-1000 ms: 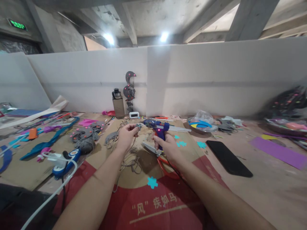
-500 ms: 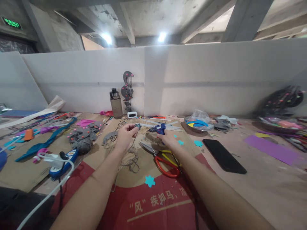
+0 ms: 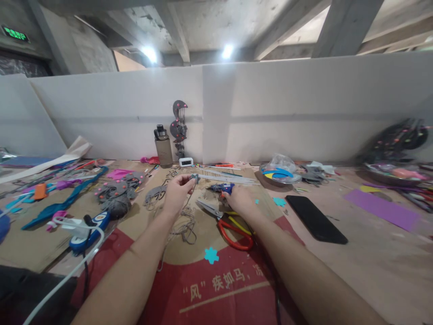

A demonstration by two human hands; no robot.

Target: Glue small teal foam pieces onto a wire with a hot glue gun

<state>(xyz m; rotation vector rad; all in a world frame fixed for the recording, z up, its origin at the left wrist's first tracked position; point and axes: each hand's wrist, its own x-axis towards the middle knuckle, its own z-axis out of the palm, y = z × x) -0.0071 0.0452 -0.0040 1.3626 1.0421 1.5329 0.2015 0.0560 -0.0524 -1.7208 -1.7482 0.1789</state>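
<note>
Between the thumb and fingertips of my left hand [image 3: 179, 192] is a small grey piece [image 3: 195, 178]. A strand of grey yarn [image 3: 184, 228] trails below it and lies in loose loops on the cardboard [image 3: 179, 253]. My right hand [image 3: 239, 198] grips a blue glue gun [image 3: 223, 188], its dark nozzle pointing left toward the grey piece but apart from it. Beneath the right hand and forearm lie open scissors [image 3: 233, 232] with red handles, partly crossed by something yellow. A turquoise star-like cutout [image 3: 211, 255] rests nearer to me.
A black phone [image 3: 316, 220] lies right of my forearm. At the back stand a bottle [image 3: 163, 146] and a small white clock-like device [image 3: 186, 162]. On the left are a blue power strip [image 3: 90, 232] with a white cable, and dark grey pieces with pink dots [image 3: 117, 192].
My right hand has turned the glue gun, which now lies more level. It sits slightly farther right. My left hand stays nearly still with the grey piece.
</note>
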